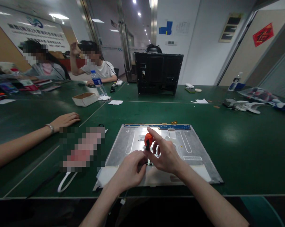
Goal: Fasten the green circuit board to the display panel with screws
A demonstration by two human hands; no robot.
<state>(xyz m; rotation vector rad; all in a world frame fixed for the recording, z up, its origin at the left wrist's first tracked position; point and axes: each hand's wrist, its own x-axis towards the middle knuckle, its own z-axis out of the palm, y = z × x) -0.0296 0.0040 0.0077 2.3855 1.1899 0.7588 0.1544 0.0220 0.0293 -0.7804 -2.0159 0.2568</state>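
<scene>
Hands meet over a flat metal panel (180,148) lying on the green table (239,142). Right hand (164,154) grips an orange-handled screwdriver (148,141), fingers wrapped round the handle, index finger stretched along the top; tool stands roughly upright, tip down on the panel near its front-middle. Left hand (130,168) curled, fingertips pinched at the lower shaft of the screwdriver, just beside the right hand; whether it holds the shaft or a small part cannot be told. Blue circuit strip (157,126) runs along the panel's far edge. White sheet (104,178) tucked under the near left corner.

Co-worker's bare forearm and hand (65,120) rest flat on the table at left, bracelet on the wrist, well apart from the panel. White cable loop (65,183) near the table's front edge. Farther back: black open-framed chassis (158,74) standing upright, small cardboard box (85,99), water bottle (98,83), scraps of white paper (115,102). Two seated people at the far left side.
</scene>
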